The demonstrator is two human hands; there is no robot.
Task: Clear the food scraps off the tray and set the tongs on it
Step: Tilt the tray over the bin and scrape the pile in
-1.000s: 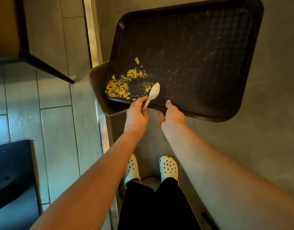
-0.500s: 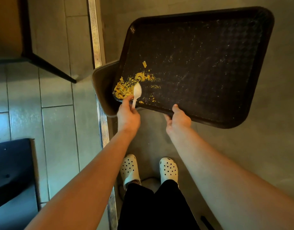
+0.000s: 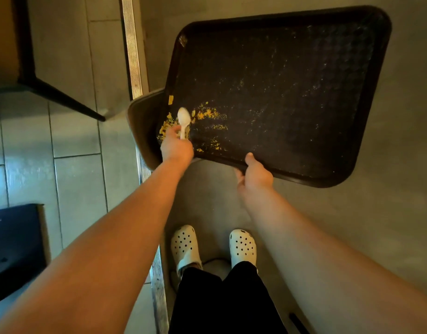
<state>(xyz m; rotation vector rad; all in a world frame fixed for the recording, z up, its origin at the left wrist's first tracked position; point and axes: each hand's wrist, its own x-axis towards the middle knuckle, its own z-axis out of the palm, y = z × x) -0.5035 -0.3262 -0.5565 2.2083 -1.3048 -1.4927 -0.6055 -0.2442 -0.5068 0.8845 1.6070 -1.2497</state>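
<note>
Yellow food scraps [image 3: 174,124] lie bunched at the tray's 9 o'clock corner, with a thinner trail spreading toward 3 o'clock across the dark brown plastic tray [image 3: 292,97]. That corner overhangs a brown bin [image 3: 141,126], so the scraps have only to travel toward 9 o'clock over the rim. The left hand [image 3: 176,148] is the nearer one, sitting at 6 o'clock of the pile and pinching a white plastic spoon [image 3: 184,119], whose long axis runs 6 to 12 with the bowl at the far end among the crumbs. The right hand [image 3: 256,174] grips the tray's near rim, thumb on top and fingers underneath, well apart from the scraps. My count: one tray, one spoon, one bin, one main pile plus scattered crumbs. No tongs are in view.
</note>
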